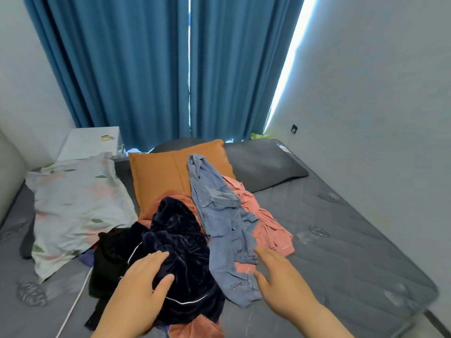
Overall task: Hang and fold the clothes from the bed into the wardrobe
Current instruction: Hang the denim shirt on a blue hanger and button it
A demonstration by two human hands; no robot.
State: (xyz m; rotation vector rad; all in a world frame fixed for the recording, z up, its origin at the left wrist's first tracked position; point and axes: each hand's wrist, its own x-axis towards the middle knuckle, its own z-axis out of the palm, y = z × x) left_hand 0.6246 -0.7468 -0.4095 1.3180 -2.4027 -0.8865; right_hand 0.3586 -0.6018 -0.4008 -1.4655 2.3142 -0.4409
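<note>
— Where are the clothes?
— In a heap in the middle of the bed (341, 252). A dark blue fuzzy top (175, 230) is on the left of the heap. A blue denim piece (219, 215) lies stretched out beside it. A pink shirt (268, 225) peeks out from under the denim piece on the right.
— What do the hands do?
— The left hand (144, 276) lies on the dark blue fuzzy top. Its grip is spread, with the fingers straight and the thumb out to the side.
— And the other one?
— The right hand (278, 279) is at the low end of the denim piece. Its grip is spread too. The fingertips (262, 254) are at the edge of the cloth, but I cannot tell if they touch it.
— What else is on the bed?
— An orange pillow (158, 174) behind the heap, a grey pillow (263, 162) to its right, and a flowery pillow (73, 203) on the left. Blue curtains (146, 69) hang behind the bed.
</note>
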